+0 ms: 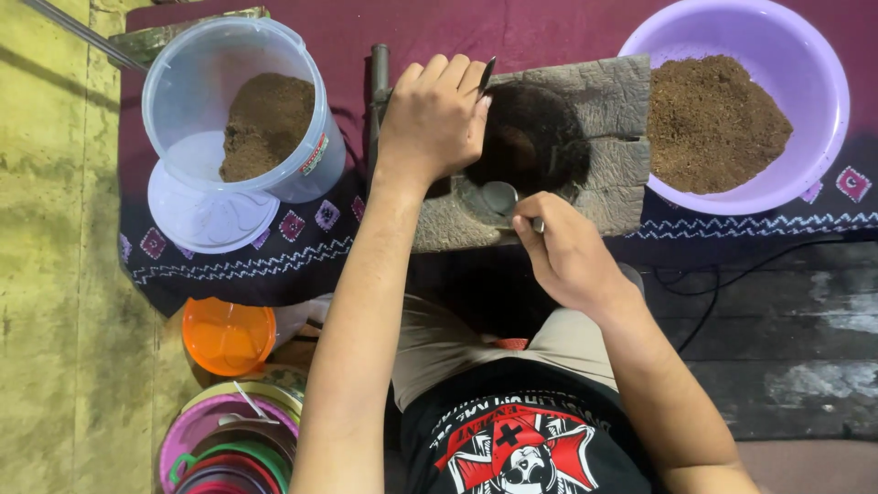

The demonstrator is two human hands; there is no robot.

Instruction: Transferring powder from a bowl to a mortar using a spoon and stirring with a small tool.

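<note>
The right hand [565,256] pinches the handle of a small metal spoon [501,197] between thumb and fingertips, a closed grip on the handle, with the spoon's round bowl resting on the near edge of a weathered grey wooden block [599,119]. The left hand [434,114] lies curled over the far left part of the same block, fingers folded down around a thin dark flat tool [486,75] whose tip sticks up between the fingers; this grip is clenched on that tool. Between the two hands the block has a dark round hollow [535,137], stained brown-black, and the spoon's bowl sits just at its near rim.

The block lies on a maroon cloth with white zigzag stitching and small diamond patches [302,229], spread over the floor. To the right of the block, touching or just beside it, stands a lilac plastic basin [823,64] heaped with coarse brown powder [713,123]. To the left stands a clear plastic tub [197,82], tilted, holding a smaller heap of the same brown powder, resting on its white lid [206,215]. Nearer the person's left knee sit an orange plastic lid [229,337] and a stack of coloured plastic rings and lids [229,448]. A black cable [713,293] runs over the dark planks on the right.
</note>
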